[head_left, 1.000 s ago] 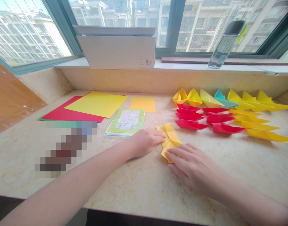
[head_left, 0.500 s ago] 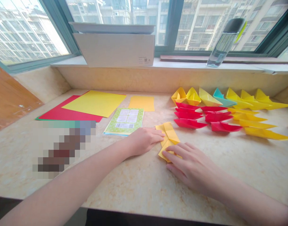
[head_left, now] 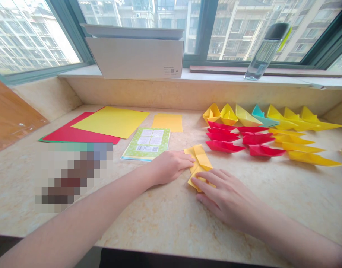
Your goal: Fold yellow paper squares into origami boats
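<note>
A partly folded piece of yellow-orange origami paper lies on the stone counter in front of me, with creases and flaps along its middle. The fingertips of my left hand rest flat on its left edge, fingers stretched out. My right hand lies over its near end, fingers apart and pressing the paper down; that end is partly hidden beneath them. Beyond the folded piece stand red paper boats, yellow paper boats and one turquoise paper boat, set out in rows.
A green-patterned paper pack and a flat orange sheet lie left of centre. Further left are a large yellow sheet and a red sheet. On the sill stand a white box and a water bottle. A blurred patch covers the left counter.
Both hands stay in place on the folded paper. The whole view has shifted very slightly; nothing else visibly moves.
</note>
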The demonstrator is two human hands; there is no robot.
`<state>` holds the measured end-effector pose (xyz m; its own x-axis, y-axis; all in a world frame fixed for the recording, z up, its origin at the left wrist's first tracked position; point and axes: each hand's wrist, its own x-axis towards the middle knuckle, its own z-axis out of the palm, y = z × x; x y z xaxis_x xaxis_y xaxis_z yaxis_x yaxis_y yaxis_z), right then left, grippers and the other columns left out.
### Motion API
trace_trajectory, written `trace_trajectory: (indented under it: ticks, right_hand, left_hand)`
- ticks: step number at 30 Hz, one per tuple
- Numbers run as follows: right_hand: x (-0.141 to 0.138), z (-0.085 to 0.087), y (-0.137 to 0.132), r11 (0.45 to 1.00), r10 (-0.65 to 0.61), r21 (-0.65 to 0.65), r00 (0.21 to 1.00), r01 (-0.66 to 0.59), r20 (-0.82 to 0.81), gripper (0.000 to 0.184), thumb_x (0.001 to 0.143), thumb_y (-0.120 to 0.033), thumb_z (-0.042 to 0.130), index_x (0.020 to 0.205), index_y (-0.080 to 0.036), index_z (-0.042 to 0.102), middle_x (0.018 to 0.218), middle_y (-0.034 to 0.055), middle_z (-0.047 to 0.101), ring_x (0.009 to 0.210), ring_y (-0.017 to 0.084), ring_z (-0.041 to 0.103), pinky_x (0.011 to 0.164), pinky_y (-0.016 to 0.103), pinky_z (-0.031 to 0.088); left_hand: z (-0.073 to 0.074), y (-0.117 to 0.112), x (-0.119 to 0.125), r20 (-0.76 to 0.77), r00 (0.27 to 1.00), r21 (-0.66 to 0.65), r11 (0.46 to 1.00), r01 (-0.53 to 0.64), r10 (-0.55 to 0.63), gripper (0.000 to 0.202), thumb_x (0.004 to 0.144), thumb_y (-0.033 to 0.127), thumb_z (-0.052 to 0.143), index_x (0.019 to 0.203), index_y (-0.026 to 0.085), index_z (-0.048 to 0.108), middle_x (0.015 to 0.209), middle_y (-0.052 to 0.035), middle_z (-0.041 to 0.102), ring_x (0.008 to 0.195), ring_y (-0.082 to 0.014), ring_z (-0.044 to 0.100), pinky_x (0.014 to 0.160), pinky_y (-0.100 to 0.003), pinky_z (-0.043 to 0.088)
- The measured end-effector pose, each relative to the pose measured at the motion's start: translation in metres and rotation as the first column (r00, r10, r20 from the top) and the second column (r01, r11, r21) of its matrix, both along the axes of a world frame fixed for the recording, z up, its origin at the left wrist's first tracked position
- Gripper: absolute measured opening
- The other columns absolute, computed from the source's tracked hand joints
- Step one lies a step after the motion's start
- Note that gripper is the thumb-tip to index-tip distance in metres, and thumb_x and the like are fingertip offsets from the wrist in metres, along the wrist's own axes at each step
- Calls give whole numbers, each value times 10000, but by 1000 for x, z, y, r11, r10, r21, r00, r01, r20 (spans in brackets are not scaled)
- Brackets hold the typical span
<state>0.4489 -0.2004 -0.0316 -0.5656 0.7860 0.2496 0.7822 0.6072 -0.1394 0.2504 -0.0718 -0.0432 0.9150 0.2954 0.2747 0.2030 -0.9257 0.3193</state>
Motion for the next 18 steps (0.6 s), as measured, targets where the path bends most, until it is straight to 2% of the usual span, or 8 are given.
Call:
trace_trajectory:
  ticks: [4,11,14,18]
  right_hand:
    - [0,-1,0,1000,-2,-10,1000,2,11,251,970,-257,501,1192,-187,596,1094,102,656,960,249,617,805,400,499]
    - [-1,-2,0,1000,-10,-7,1000,10,25,250,977,-265,486,1176,-170,604,1135,108,652,986,262,611,816,423,504]
    - [-1,-3,0,1000,-20,-13,999,20,29,246,983,-268,476,1167,-168,605,1147,107,649,1002,268,608,834,440,498]
    - [-1,-5,0,999,-36,-24,999,37,36,243,987,-261,469,1166,-168,604,1153,101,646,1010,271,606,853,453,491]
  left_hand:
    - [1,-1,0,-33,999,9,1000,-11,11,321,932,128,495,1211,206,634,1207,-60,690,1128,-194,638,1003,-316,475]
    - [5,1,-1,-67,994,49,995,92,-88,350,907,74,498,1202,209,630,1245,-74,658,1157,-203,600,1000,-321,459]
    - [8,0,-2,-82,992,41,995,96,-92,305,926,116,503,1163,237,652,1234,-68,650,1136,-202,599,981,-312,456]
    - [7,0,-3,-146,987,49,996,80,-73,340,957,154,462,1249,257,602,1278,-74,608,1177,-223,558,994,-337,431]
